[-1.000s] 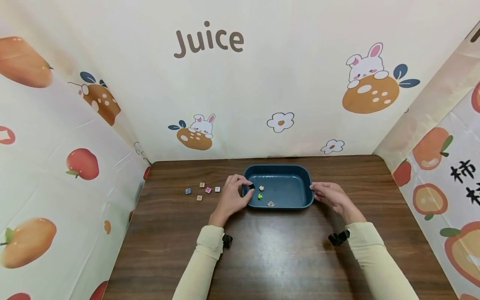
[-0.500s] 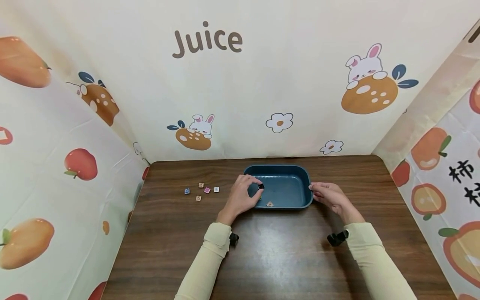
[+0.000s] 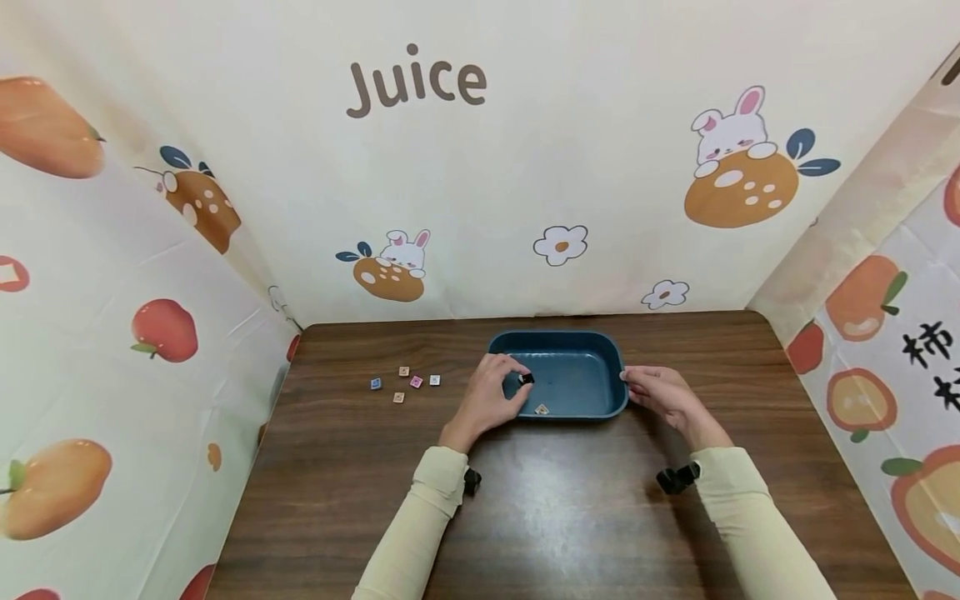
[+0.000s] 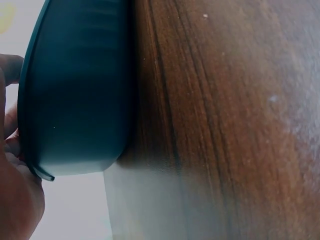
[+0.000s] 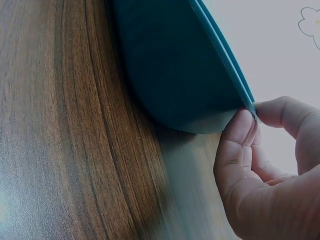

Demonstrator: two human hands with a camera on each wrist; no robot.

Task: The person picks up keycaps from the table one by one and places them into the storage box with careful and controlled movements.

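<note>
A blue rectangular tray (image 3: 573, 408) stands on the table. Over its left end my left hand (image 3: 486, 396) pinches a small black block (image 3: 527, 378) between thumb and fingers. In the left wrist view the hand (image 4: 20, 195) sits at the left edge beside the tray wall (image 4: 80, 95), and the block is out of sight. My right hand (image 3: 667, 396) pinches the tray's right rim; the right wrist view shows its thumb and fingertips on both sides of that rim (image 5: 237, 82). A small tan piece (image 3: 542, 409) lies inside the tray near the front wall.
Left of the tray, several small square blocks lie on the wooden table (image 3: 570, 517): a blue one (image 3: 376, 383), a pink one (image 3: 416, 382), a white one (image 3: 435, 380) and two tan ones, such as the nearer tan block (image 3: 399, 397). A printed curtain (image 3: 480, 183) hangs behind.
My left hand has moved right and over the tray with the black block, hiding the white and green pieces seen inside earlier. The right hand keeps its hold on the rim.
</note>
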